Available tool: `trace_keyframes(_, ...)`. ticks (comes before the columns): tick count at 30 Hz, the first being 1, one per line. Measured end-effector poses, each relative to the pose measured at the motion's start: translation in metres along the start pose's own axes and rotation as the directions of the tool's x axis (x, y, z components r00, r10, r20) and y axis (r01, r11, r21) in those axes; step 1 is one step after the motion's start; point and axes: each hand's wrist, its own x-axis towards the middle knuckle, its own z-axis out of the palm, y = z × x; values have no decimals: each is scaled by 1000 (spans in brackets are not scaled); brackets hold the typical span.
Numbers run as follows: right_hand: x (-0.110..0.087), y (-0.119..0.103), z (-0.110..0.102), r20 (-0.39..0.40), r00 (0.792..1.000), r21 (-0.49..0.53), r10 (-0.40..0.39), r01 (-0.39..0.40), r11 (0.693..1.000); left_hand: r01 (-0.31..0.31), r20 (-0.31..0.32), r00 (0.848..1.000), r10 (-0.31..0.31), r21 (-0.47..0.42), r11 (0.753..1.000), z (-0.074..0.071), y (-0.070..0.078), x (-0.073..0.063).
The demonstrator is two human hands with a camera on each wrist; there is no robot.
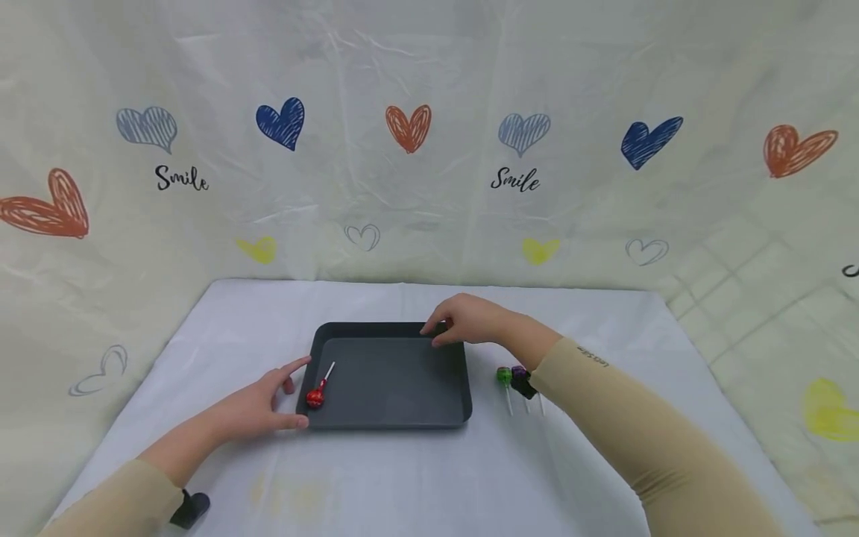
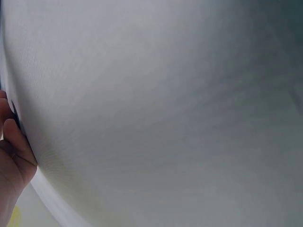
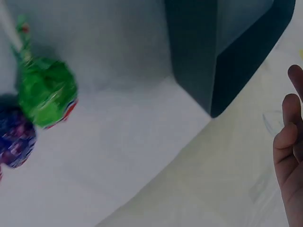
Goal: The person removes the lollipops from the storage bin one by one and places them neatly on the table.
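A dark grey tray (image 1: pixel 385 384) lies on a white cloth. Inside it, near the left wall, rests a red lollipop (image 1: pixel 315 396), its white stick pointing toward the far side. My left hand (image 1: pixel 258 403) is at the tray's left edge, index finger and thumb stretched out along that side. Over the far right corner hovers my right hand (image 1: pixel 473 319), fingers bent loosely and holding nothing; the right wrist view shows it apart from the tray wall. Right of the tray lie a green lollipop (image 3: pixel 47 92) and a purple lollipop (image 3: pixel 16 137); another stick beside them is partly hidden by my forearm.
The white cloth (image 1: pixel 376 477) covers the table. Behind it hangs a pale backdrop (image 1: pixel 456 231) printed with hearts and the word Smile. A black wrist strap piece (image 1: pixel 191 509) shows beneath my left sleeve.
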Motion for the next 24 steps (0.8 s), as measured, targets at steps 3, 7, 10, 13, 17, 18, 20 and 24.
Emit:
trace_keyframes(3,18,-13,7,22,999,-23,-42,42,999,6,1,1000,-6,1,1000,0,-1,0)
trace_keyframes(7,36,-27,13,39,994,-42,-103,104,994,6,0,1000,-6,-1,1000,0,-1,0)
trace_keyframes(10,48,-35,16,41,990,-55,-135,138,989,5,2,1000,-5,-10,1000,0,-1,-1)
trace_keyframes(13,60,-42,23,51,984,-89,-171,175,980,8,2,1000,-8,-12,1000,-1,0,-2)
trace_keyframes(17,73,-54,35,84,972,-154,-219,230,961,12,-1,1000,-12,-3,1000,-1,0,-2)
trace_keyframes(18,76,-57,38,95,969,-170,-228,242,955,12,-1,1000,-12,-2,1000,-1,0,-2)
trace_keyframes(20,83,-63,43,117,963,-203,-242,262,943,15,1,1000,-15,-5,1000,-2,0,-1)
trace_keyframes(24,95,-76,52,162,954,-247,-251,285,926,15,1,1000,-15,-15,1000,-2,-1,0)
